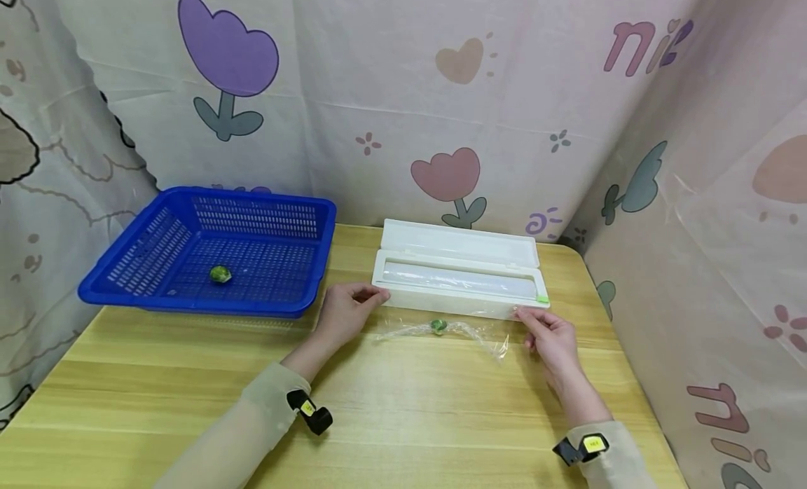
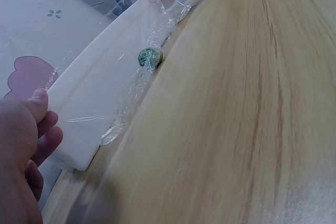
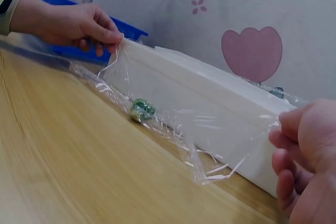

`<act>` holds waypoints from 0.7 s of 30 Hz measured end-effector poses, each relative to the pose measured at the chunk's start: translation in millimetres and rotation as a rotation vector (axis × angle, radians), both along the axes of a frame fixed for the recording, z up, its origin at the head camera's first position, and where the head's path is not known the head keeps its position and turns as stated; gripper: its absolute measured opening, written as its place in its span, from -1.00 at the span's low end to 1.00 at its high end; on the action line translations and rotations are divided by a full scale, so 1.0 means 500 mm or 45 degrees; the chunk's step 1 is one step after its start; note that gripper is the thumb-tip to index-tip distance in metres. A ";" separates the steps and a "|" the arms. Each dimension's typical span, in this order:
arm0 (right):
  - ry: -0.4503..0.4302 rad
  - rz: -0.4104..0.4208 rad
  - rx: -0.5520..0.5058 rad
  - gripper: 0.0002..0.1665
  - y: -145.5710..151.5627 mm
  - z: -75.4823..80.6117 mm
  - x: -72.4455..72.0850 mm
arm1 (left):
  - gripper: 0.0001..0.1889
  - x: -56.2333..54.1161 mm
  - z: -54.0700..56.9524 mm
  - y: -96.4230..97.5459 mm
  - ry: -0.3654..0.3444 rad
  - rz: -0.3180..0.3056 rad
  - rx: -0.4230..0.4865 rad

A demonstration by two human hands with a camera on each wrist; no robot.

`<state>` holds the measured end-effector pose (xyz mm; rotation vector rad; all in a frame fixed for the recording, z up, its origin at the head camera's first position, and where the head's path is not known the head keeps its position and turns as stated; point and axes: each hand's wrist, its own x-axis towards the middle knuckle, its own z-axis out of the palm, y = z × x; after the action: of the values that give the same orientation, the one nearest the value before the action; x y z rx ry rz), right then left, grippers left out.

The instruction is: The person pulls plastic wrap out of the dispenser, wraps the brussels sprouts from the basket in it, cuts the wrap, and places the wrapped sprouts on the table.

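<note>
A white cling film box [image 1: 460,305] lies with its lid [image 1: 460,242] raised, a roll of film [image 1: 457,277] showing inside. At the box's front left corner, my left hand [image 1: 353,308] pinches the cling film edge between thumb and fingers. My right hand [image 1: 553,340] does the same near the front right corner. Clear cling film [image 3: 178,114] spans between both hands across the front of the box. Just before the box, a small green Brussels sprout [image 1: 438,326] sits in crumpled film, which trails out to either side.
To the left stands a blue plastic basket [image 1: 189,305] with slotted walls, holding another Brussels sprout [image 1: 221,274]. Everything rests on a wooden table [image 1: 403,412]. A printed curtain [image 1: 366,69] hangs close behind it and along the right side.
</note>
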<state>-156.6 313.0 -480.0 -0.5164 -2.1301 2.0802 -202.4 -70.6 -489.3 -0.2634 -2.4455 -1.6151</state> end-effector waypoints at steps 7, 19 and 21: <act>0.121 -0.024 -0.037 -0.86 -0.003 0.005 0.001 | -0.88 -0.001 0.000 0.004 0.004 -0.031 0.012; 0.154 0.092 -0.061 -0.75 0.009 0.013 0.010 | -0.92 -0.001 0.002 -0.001 -0.052 -0.066 0.055; 0.148 0.125 -0.037 -0.79 0.014 0.015 0.014 | -0.92 -0.001 0.002 -0.003 -0.060 -0.076 0.058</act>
<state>-149.7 320.0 -472.5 -0.2915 -2.1027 2.1377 -202.9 -72.1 -488.2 -0.2974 -2.4537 -1.7187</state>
